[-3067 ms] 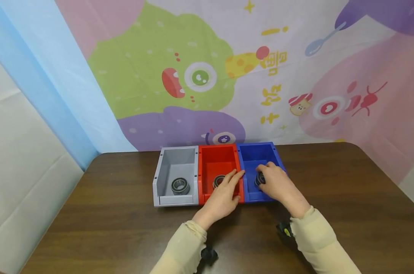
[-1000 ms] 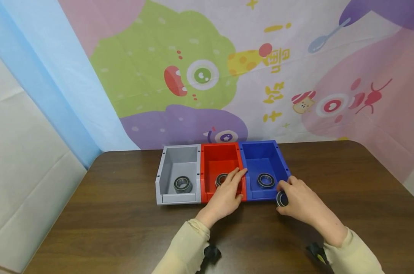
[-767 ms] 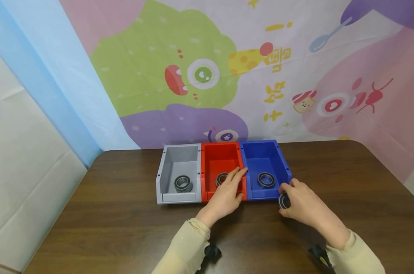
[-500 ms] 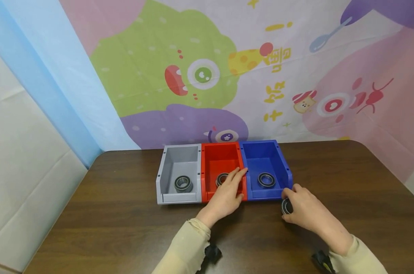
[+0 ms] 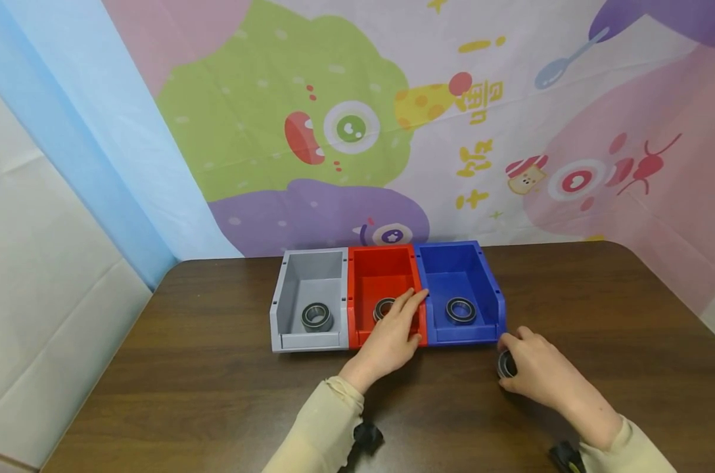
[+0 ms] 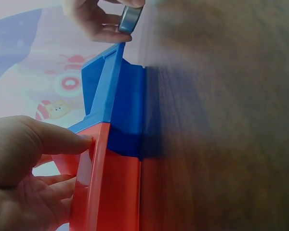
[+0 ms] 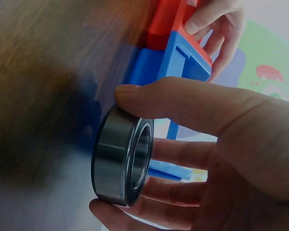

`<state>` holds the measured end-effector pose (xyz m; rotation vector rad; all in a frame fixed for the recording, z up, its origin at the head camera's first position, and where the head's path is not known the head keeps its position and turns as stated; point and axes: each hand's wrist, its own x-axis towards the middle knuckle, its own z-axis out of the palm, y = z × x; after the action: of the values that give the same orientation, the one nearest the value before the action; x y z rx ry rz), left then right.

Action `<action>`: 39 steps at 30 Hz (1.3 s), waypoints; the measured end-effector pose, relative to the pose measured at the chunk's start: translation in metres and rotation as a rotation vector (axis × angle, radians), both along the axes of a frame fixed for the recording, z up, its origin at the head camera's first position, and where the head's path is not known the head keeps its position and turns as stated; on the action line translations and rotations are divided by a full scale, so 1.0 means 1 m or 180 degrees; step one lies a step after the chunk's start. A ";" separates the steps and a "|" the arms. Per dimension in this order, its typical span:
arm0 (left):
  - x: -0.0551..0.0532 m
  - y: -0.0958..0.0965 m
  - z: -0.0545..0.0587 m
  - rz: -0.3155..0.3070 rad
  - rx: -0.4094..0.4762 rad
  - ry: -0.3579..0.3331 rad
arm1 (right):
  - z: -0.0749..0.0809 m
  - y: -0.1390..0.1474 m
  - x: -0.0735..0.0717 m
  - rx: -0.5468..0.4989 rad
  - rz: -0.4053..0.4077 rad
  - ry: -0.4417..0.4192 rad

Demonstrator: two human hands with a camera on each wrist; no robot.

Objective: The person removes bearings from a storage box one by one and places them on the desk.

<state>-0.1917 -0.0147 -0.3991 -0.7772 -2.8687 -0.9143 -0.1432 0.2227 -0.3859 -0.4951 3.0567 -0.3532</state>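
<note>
My right hand [image 5: 537,368] pinches a ball bearing [image 7: 118,159] on edge between thumb and fingertips, just right of the blue bin's front corner. The blue bin [image 5: 452,263] has another bearing [image 5: 461,311] lying flat near its front. Left of it is the red bin [image 5: 384,263], whose bearing [image 5: 382,306] is partly covered by my left hand [image 5: 387,338]. That hand lies over the red bin's front, fingers extended toward the wall shared with the blue bin; the left wrist view shows its thumb on the front lip. A third bearing [image 5: 317,317] sits in the grey bin [image 5: 313,266].
The three bins stand side by side at the back of the brown wooden table [image 5: 215,394], close to a cartoon-printed cloth [image 5: 245,131]. A dark strap [image 5: 366,437] hangs below the left sleeve, and another dark piece [image 5: 564,454] is by the right sleeve.
My right hand has left the blue bin, where a bearing now lies, and carries another bearing right and toward me, away from the bin's front corner. The left hand stays in place.
</note>
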 end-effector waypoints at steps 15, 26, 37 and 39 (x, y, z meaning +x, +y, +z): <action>0.000 0.000 -0.001 -0.0001 0.0025 -0.0064 | -0.009 0.012 -0.001 0.0020 0.0026 -0.0196; -0.001 0.000 -0.001 -0.0011 0.0027 -0.0075 | -0.008 0.011 -0.002 -0.0020 0.0033 -0.0309; 0.000 -0.001 -0.001 -0.0028 0.0014 0.0003 | -0.009 0.008 -0.002 -0.0021 0.0102 -0.0155; 0.000 -0.001 0.000 -0.0028 -0.0004 0.0029 | -0.009 0.008 -0.002 0.0003 0.0111 -0.0167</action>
<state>-0.1917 -0.0153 -0.3990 -0.7924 -2.8605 -0.9075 -0.1451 0.2302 -0.3948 -0.5294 2.9936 -0.3577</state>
